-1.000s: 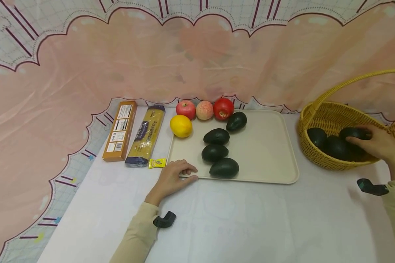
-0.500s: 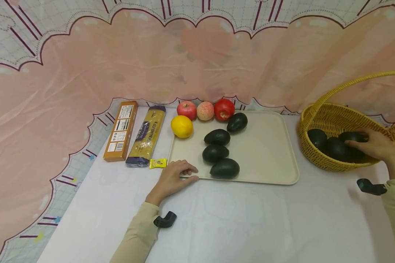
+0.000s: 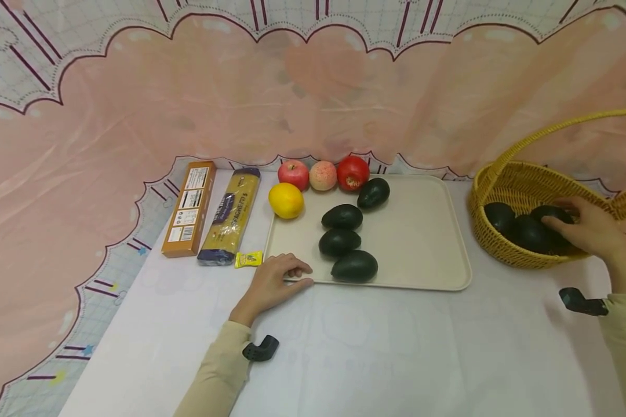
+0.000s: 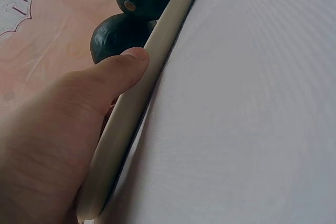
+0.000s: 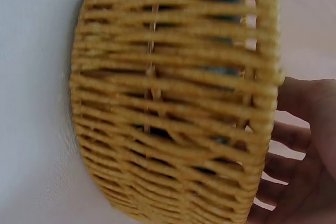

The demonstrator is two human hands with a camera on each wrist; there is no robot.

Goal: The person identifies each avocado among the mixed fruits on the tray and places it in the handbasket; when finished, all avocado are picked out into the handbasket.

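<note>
In the head view my right hand [image 3: 586, 226] reaches into the yellow wicker basket [image 3: 482, 229] at the right. Its thumb and fingers are round a dark green avocado [image 3: 549, 214]. Other avocados, such as one avocado [image 3: 499, 217] at the left wall, lie in the basket. The right wrist view shows mostly the basket's woven side [image 5: 173, 103], which hides what the fingers hold. My left hand [image 3: 275, 282] rests at the near left corner of the cream tray [image 3: 417, 243], thumb [image 4: 134, 59] against its rim. Several avocados [image 3: 355, 266] lie on the tray in a curved row.
Along the tray's back left are an apple [image 3: 293, 174], a peach [image 3: 323, 175], a red pomegranate-like fruit [image 3: 352, 173] and a lemon [image 3: 286, 201]. Left of it lie a spaghetti packet [image 3: 232, 214], an orange-brown box [image 3: 189, 208] and a small yellow wrapped sweet [image 3: 248, 259]. The basket handle [image 3: 542, 139] arches upward.
My right hand shifts slightly left within the basket, and the avocado in its fingers shifts left with it. The left hand and the things on the tray stay as they were.
</note>
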